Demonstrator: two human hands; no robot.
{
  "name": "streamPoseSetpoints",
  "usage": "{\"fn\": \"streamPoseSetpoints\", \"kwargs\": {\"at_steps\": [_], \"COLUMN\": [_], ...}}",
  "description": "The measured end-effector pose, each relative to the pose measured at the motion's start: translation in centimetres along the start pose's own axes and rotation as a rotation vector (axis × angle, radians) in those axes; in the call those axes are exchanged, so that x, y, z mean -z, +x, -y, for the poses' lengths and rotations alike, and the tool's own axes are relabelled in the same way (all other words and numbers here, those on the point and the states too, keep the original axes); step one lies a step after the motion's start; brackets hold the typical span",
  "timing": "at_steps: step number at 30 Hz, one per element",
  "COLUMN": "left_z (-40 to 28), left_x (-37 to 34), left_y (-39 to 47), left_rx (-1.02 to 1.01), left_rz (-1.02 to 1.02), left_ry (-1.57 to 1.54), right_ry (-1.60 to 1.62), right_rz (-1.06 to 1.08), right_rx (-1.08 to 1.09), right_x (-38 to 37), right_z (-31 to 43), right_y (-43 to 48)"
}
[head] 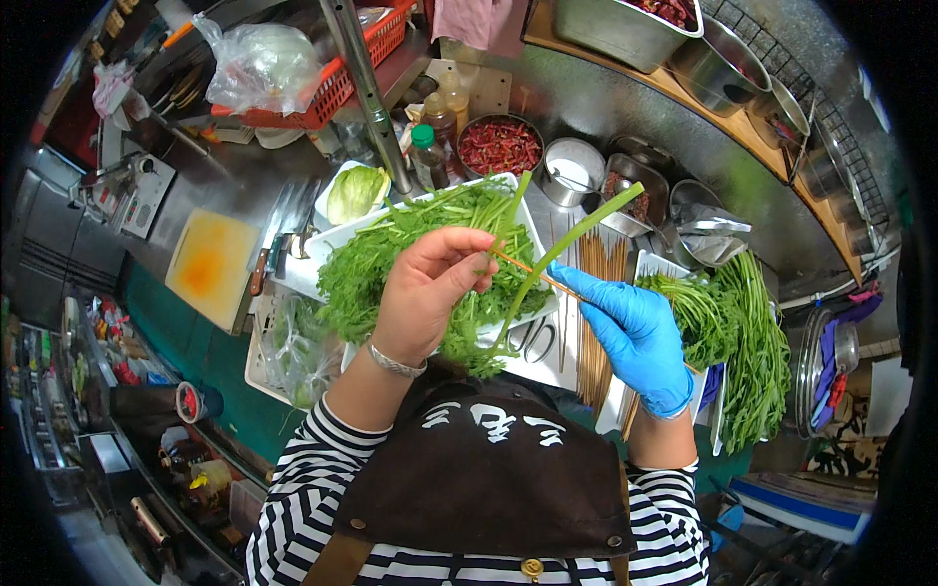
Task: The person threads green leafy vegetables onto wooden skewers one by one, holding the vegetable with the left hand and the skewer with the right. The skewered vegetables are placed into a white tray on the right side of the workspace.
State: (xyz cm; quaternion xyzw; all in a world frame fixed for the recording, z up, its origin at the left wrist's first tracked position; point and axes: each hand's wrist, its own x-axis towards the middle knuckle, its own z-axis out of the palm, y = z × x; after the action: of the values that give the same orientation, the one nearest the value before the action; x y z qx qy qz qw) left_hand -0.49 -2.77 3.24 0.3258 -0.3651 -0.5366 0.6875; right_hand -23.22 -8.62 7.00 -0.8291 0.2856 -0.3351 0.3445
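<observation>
My right hand [634, 329], in a blue glove, grips a bamboo skewer [529, 269] that points up and left. A long green stalk [597, 216] crosses the skewer just ahead of the gloved fingers. At the skewer's tip my bare left hand [425, 282] has thumb and fingers closed around a second leafy green stem [516, 201]; its lower part is partly hidden by the fingers. Under both hands, loose leafy greens [381, 249] fill a white tray [533, 220]. To the right, more greens [747, 351] lie bunched, with several skewer ends below them.
Bare bamboo skewers [597, 329] and scissors [541, 343] lie between the trays. Knives [270, 242], a cutting board [212, 256] and a lettuce [357, 194] are left. Behind stand a bowl of dried chilies [501, 146], a metal pot [573, 172] and a steel post [366, 95].
</observation>
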Motion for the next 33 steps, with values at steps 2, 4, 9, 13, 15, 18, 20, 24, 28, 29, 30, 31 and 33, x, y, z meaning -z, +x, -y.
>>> {"fn": "streamPoseSetpoints", "kwargs": {"at_steps": [2,4,9,13,15,18,20,24,28,29,30,31,33], "left_z": [0.1,0.2,0.1,0.1,0.2,0.5,0.5,0.5,0.8,0.8,0.9,0.9,0.8], "left_x": [0.2,0.3,0.5,0.9,0.7,0.7,0.7,1.1,1.1,1.1,1.1,1.1,1.2], "left_y": [-0.2,-0.3,-0.5,-0.7,-0.9,-1.0,-1.1,-1.3,-1.6,-1.6,-1.6,-1.5,-1.4], "left_rx": [0.012,0.03,0.046,0.058,0.044,0.019,0.01,0.022,-0.006,-0.003,0.001,0.005,0.0], "left_rz": [-0.017,-0.039,-0.054,-0.03,-0.037,-0.038,-0.045,-0.032,-0.02,-0.03,-0.039,-0.047,-0.041], "left_ry": [-0.052,-0.108,-0.156,-0.091,-0.085,-0.107,-0.085,-0.019,-0.019,-0.035,-0.05,-0.066,-0.085], "right_ry": [-0.026,-0.069,-0.124,-0.088,-0.087,-0.124,-0.158,-0.084,-0.13,-0.144,-0.143,-0.141,-0.145], "right_rz": [0.019,0.04,0.062,0.054,0.06,0.085,0.101,0.061,0.097,0.108,0.115,0.122,0.138], "right_rx": [0.03,0.041,0.023,0.006,-0.006,-0.002,0.025,0.013,0.022,0.037,0.036,0.035,0.03], "right_x": [-0.2,-0.2,-0.3,-0.5,-0.5,-0.5,-0.4,-0.7,-0.6,-0.7,-0.7,-0.7,-0.7], "right_z": [-0.2,0.0,-0.1,-0.1,0.0,0.1,-0.1,0.1,-0.1,-0.3,-0.4,-0.5,-0.6], "right_y": [0.0,-0.1,-0.3,-0.4,-0.4,-0.5,-0.6,-0.6,-0.7,-0.8,-0.9,-0.9,-0.9]}}
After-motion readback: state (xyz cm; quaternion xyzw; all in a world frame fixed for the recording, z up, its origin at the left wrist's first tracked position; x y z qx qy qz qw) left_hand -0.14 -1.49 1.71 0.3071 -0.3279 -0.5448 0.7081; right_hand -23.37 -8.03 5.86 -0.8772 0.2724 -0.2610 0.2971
